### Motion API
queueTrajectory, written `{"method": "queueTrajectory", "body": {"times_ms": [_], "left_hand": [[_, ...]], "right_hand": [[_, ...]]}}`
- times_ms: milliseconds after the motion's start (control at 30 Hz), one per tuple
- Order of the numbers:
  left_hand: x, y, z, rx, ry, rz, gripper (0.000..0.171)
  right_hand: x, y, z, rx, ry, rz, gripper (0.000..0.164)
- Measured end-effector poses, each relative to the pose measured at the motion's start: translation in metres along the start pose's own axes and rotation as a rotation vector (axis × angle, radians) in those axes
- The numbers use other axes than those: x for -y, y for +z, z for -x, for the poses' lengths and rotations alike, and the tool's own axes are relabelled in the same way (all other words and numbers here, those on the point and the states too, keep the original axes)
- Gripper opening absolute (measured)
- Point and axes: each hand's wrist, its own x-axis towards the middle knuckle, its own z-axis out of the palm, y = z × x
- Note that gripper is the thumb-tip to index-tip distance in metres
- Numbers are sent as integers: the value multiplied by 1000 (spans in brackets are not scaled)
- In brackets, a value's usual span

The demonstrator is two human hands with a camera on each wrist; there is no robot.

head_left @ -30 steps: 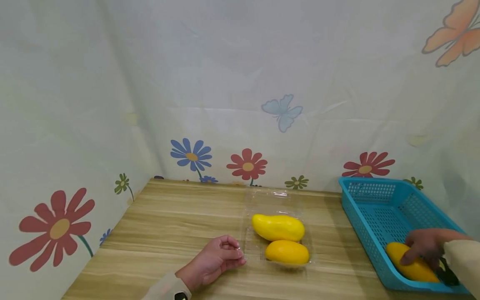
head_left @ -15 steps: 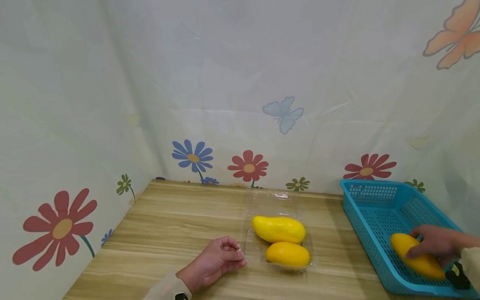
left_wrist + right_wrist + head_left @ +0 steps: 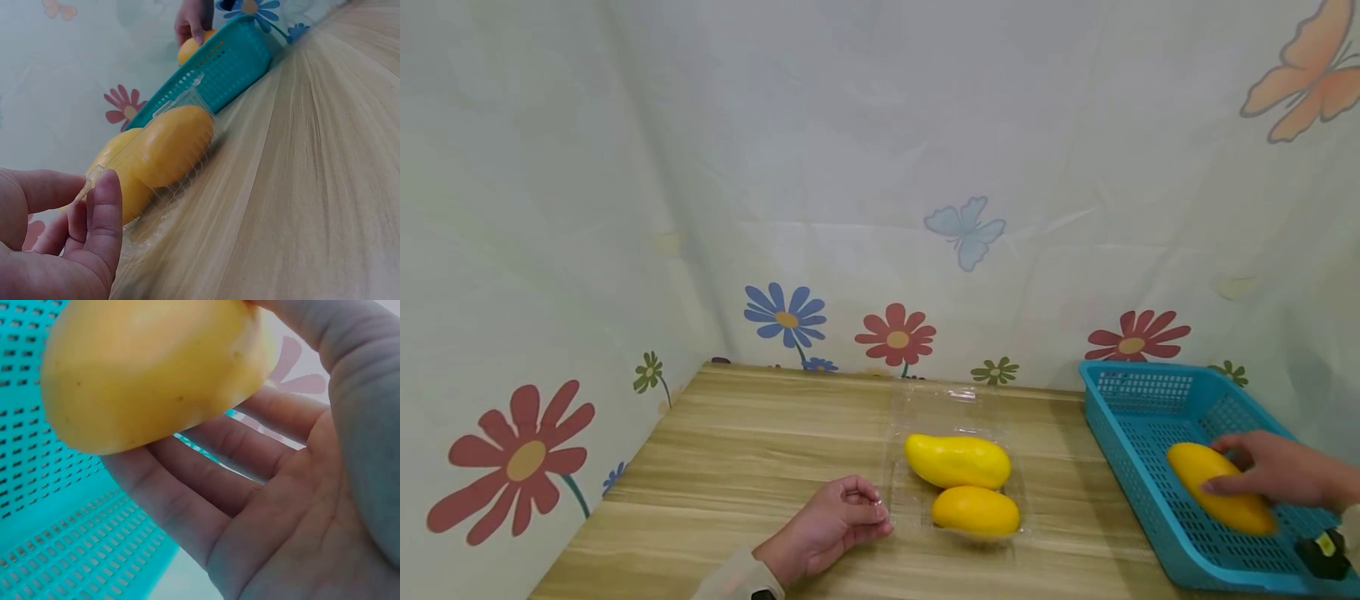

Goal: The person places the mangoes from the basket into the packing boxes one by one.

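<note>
Pale, patterned cloth (image 3: 850, 125) hangs behind a wood-grain surface (image 3: 737, 442). One mango (image 3: 1217, 492) is within the basket (image 3: 1213, 577), apparently raised off the mesh floor; the left wrist view shows it partly above the rim. Around it the right grip (image 3: 1273, 471) is curled, thumb along one side and fingers (image 3: 181, 509) along the other, with a gap between fruit and palm. Basket and mango are at the right of the surface; to their left, apart from them, lies a clear box (image 3: 913, 504) with its lid (image 3: 951, 408) folded back. Inside are a long mango (image 3: 958, 462) and, nearer the person, a short mango (image 3: 976, 510), side by side. At the box's left edge the left grip (image 3: 827, 529) pinches the clear plastic between finger and thumb. The step in hand looks like lifting the smooth fruit, which calls for a firm but gentle hold near its middle, thumb and fingers opposed so that it cannot roll out; raising it until its lower end clears the rim should avoid a knock, while a light, steady pinch ought to keep the box from sliding. Against half a second ago, the held mango and right grip sit a little farther up and left in the head view, with more mesh showing below the fruit; the left grip and both boxed mangoes look unchanged.
</note>
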Motion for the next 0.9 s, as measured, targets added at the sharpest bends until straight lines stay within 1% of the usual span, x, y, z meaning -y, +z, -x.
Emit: {"method": "queueTrajectory", "body": {"times_ms": [67,200,367,633,900], "left_hand": [[1,0,0,2,3,0,20],[2,-1,0,6,7,1,20],[2,-1,1,11,7,5,20],[1,-1,0,6,-1,9,21],[0,0,0,2,-3,9,21]], "right_hand": [[4,-1,0,-16,-11,11,73],[11,-3,2,-68,-43,74,76],[25,-3,5,-123,-75,108,70],[49,-3,9,-150,-103,137,73],[69,1,14,-174,-173,124,67]]}}
